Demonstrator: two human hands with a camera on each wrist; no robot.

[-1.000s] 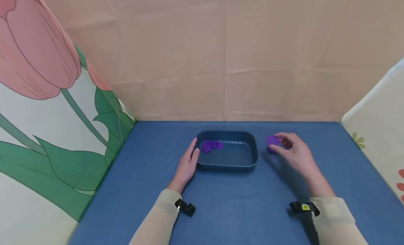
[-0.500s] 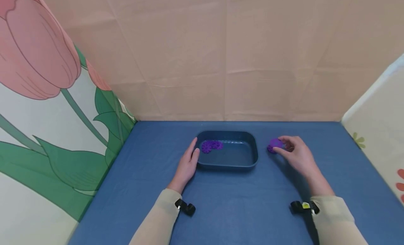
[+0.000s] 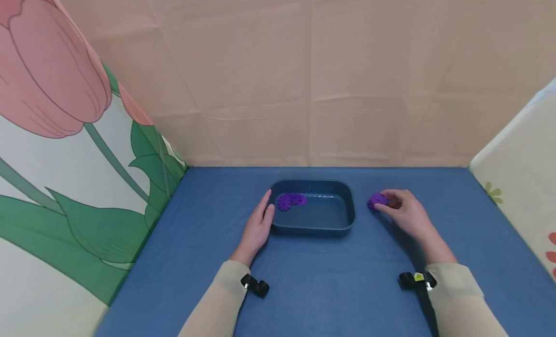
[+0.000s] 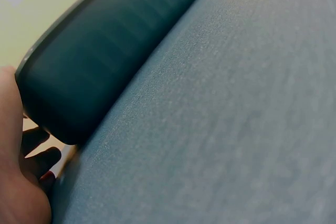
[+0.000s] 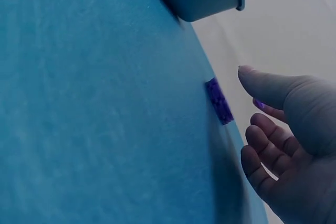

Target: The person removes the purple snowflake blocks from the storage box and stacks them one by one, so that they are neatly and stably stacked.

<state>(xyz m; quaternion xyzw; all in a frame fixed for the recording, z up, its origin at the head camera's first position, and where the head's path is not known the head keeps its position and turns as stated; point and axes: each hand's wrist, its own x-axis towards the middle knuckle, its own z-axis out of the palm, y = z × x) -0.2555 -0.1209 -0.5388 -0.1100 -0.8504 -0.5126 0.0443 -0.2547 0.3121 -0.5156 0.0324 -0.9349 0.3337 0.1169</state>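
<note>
We look down at a blue desk (image 3: 321, 293) where a person works with two bare hands. The purple pile (image 3: 375, 200) lies on the desk, to the right of a dark rectangular tray (image 3: 327, 212) and well apart from it. The right hand (image 3: 408, 214) reaches in from the pile's right, its thumb and forefinger just beside it. From the head, the thumb tip overlaps the pile's near edge; from the right wrist, we see a gap between the two. That hand is not closed on anything we can see: its thumb is fairly straight and its fingers bend loosely.

The left hand (image 3: 256, 226) rests against the tray's left end with its fingers extended, the thumb near the rim, steadying nothing else. Inside the tray, at the left, near that hand, lie flat purple pieces (image 3: 285, 202), one with a notched edge. Both arms wear pale sleeves (image 3: 215, 303) with a small black device (image 3: 256, 285) at each wrist.
</note>
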